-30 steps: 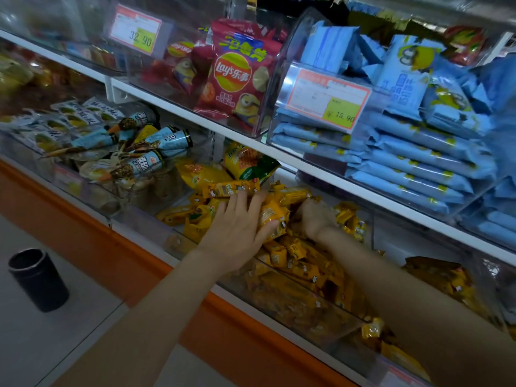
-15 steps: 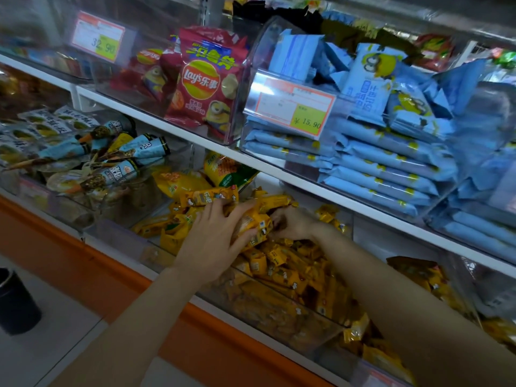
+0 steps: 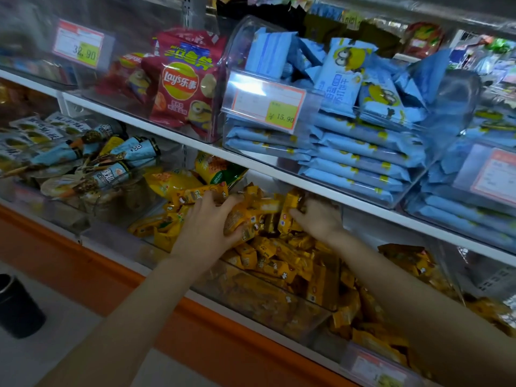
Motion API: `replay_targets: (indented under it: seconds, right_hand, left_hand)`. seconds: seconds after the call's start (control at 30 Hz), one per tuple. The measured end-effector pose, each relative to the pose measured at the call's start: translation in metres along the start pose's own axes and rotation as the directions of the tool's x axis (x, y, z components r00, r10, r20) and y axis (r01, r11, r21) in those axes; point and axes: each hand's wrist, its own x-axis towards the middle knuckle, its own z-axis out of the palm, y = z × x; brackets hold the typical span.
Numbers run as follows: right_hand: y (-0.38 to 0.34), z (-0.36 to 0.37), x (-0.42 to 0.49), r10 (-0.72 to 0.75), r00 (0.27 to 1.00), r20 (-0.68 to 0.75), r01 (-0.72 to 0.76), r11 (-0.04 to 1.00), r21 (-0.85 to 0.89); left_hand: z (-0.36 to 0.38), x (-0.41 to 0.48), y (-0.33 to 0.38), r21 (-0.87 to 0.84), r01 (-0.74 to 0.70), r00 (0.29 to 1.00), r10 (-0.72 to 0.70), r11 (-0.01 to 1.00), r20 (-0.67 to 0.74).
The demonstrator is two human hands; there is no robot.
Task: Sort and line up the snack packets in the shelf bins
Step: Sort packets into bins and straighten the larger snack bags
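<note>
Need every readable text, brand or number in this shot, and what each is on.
"Lay's乐事": red chip bag, upper shelf.
"32.90": left price tag, on the upper left bin.
"¥ 15.90": middle price tag, on the bin of blue packets.
Too blurred or small to read: print on the blue packets, cone wrappers, yellow packets, right price tag.

Only way into the centre bin (image 3: pixel 259 300) is the slot between its front and the white shelf board (image 3: pixel 178 139) above; heaped yellow packets (image 3: pixel 276 263) crowd it. The left hand (image 3: pixel 208 227) and right hand (image 3: pixel 318 219) take the slot's middle. The floor (image 3: pixel 69 308) at lower left is open past a black cup (image 3: pixel 16 308).
</note>
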Motion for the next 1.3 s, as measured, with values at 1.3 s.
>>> replay_targets:
  seconds: [1.3]
  right_hand:
    - [-0.035,-0.031,-0.060,-0.510,0.851,0.125,0.525,0.837,-0.155]
  left_hand:
    - [0.002,-0.029,0.022,-0.406,-0.040,0.982,0.110,0.913,0.151]
